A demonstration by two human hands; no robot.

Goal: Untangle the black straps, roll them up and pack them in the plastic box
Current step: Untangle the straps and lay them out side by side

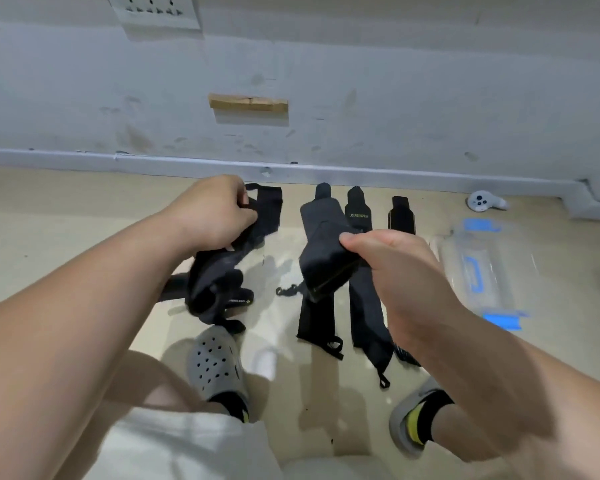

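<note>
My left hand (219, 213) grips the top of a tangled bunch of black straps (222, 282), which hangs down to the beige floor. My right hand (392, 268) holds a folded black strap (323, 251) lifted off the floor. Under and behind it, three black straps lie flat side by side: one (317, 320) under the folded strap, one with yellow lettering (359, 216) in the middle, a narrower one (401, 216) on the right. The clear plastic box (478, 268) with blue clips lies on the floor to the right.
A grey wall with a skirting rail (291, 168) runs across just behind the straps. A white hand controller (482, 201) lies at the back right. My feet in grey clogs (219, 365) stand below the straps. A small black hook (286, 290) lies on the floor.
</note>
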